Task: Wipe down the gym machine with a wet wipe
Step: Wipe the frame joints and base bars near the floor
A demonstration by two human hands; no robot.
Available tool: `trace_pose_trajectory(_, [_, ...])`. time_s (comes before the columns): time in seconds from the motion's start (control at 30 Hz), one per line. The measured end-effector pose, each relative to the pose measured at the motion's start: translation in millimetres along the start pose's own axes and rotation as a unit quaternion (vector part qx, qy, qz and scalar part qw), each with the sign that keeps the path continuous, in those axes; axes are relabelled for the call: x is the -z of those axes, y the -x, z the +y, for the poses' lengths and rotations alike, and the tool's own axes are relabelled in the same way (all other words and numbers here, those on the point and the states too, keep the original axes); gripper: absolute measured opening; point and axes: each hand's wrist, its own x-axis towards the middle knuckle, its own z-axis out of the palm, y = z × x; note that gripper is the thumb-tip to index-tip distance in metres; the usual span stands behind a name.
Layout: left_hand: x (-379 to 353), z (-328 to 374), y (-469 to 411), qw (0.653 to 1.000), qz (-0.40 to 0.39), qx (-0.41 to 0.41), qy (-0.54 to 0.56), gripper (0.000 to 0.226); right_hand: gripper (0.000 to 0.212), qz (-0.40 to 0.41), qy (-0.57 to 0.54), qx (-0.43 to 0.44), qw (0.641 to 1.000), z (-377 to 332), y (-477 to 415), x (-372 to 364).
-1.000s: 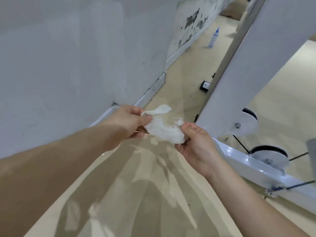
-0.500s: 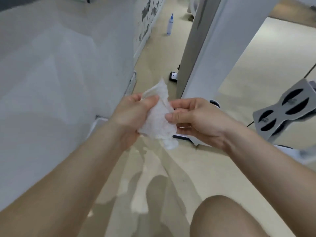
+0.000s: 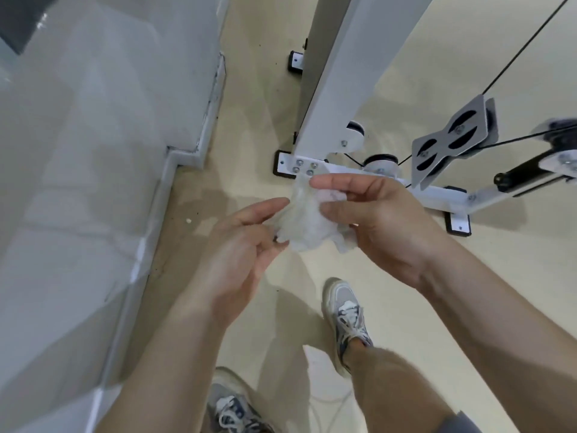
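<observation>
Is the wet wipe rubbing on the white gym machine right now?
No, the right hand pinches the crumpled white wet wipe in mid-air beside the left hand, short of the white metal machine frame.

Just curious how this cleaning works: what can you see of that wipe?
The wet wipe is a thin, white, slightly see-through sheet, crumpled and hanging in the air above the floor. The right hand pinches its upper part between thumb and fingers. The left hand touches its lower left edge; whether it grips is unclear.
</observation>
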Motion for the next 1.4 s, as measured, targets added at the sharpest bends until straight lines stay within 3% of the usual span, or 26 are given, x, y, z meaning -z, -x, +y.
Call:
trace_pose_trajectory(0.13, [-14, 8, 50, 0.97, -0.077, -0.07, -0.221, 0.085, 0.033, 0.016, 0.057, 0.002, 0.998, -14, 52, -5])
trace_pose_trajectory(0.2, [-27, 13, 76, 0.966, -0.097, -0.089, -0.223, 0.055, 0.027, 0.05, 0.138, 0.024, 0.989, -23, 76, -8])
trace_pose_trajectory(0.23, [-33, 16, 87, 0.958, -0.064, -0.106, -0.258, 0.039, 0.023, 0.069, 0.235, 0.056, 0.968, -27, 88, -9])
trace_pose_trajectory(0.3, [-42, 21, 105, 0.912, 0.017, -0.144, -0.384, 0.03, 0.018, 0.108, 0.441, 0.145, 0.879, -33, 108, -8])
trace_pose_trajectory(0.33, [-45, 23, 113, 0.891, 0.039, -0.16, -0.423, 0.028, 0.016, 0.123, 0.481, 0.181, 0.849, -36, 117, -6])
trace_pose_trajectory(0.37, [-50, 25, 122, 0.89, 0.043, -0.163, -0.423, 0.028, 0.014, 0.129, 0.481, 0.203, 0.843, -37, 126, -2])
trace_pose_trajectory(0.43, [-66, 30, 145, 0.939, 0.027, -0.127, -0.32, 0.026, 0.007, 0.129, 0.376, 0.166, 0.903, -47, 146, 4])
trace_pose_trajectory(0.5, [-81, 33, 165, 0.99, -0.024, -0.066, -0.126, 0.025, 0.005, 0.109, 0.161, 0.07, 0.978, -56, 164, 6])
trace_pose_trajectory(0.57, [-92, 32, 183, 0.996, -0.073, -0.013, 0.048, 0.032, 0.015, 0.101, 0.032, 0.024, 0.994, -61, 181, 7])
trace_pose_trajectory(0.63, [-105, 26, 201, 0.993, -0.058, 0.011, 0.104, 0.051, 0.011, 0.119, 0.02, 0.043, 0.992, -64, 199, 10])
trace_pose_trajectory(0.77, [-152, 8, 246, 0.999, -0.013, -0.03, 0.039, 0.048, 0.024, 0.166, 0.129, 0.149, 0.966, -72, 254, 23])
trace_pose_trajectory(0.83, [-176, 4, 271, 0.997, 0.039, -0.054, 0.044, 0.032, 0.027, 0.168, 0.147, 0.181, 0.958, -77, 286, 29])
trace_pose_trajectory(0.93, [-211, 3, 306, 0.991, 0.09, -0.095, 0.015, 0.011, 0.027, 0.202, 0.086, 0.175, 0.96, -87, 328, 45])
trace_pose_trajectory(1.03, [-244, 2, 337, 0.976, 0.116, -0.165, -0.084, 0.022, 0.017, 0.22, -0.029, 0.101, 0.97, -104, 362, 63])
trace_pose_trajectory(1.2, [-288, 8, 366, 0.937, 0.128, -0.265, -0.19, 0.02, 0.015, 0.134, -0.189, -0.054, 0.971, -147, 405, 91])
trace_pose_trajectory(1.3, [-311, 22, 378, 0.947, 0.09, -0.258, -0.171, 0.019, 0.003, 0.063, -0.156, -0.03, 0.985, -171, 428, 112])
trace_pose_trajectory(1.4, [-339, 34, 392, 0.945, 0.031, -0.262, -0.194, 0.045, 0.012, 0.014, -0.101, 0.021, 0.995, -190, 449, 134])
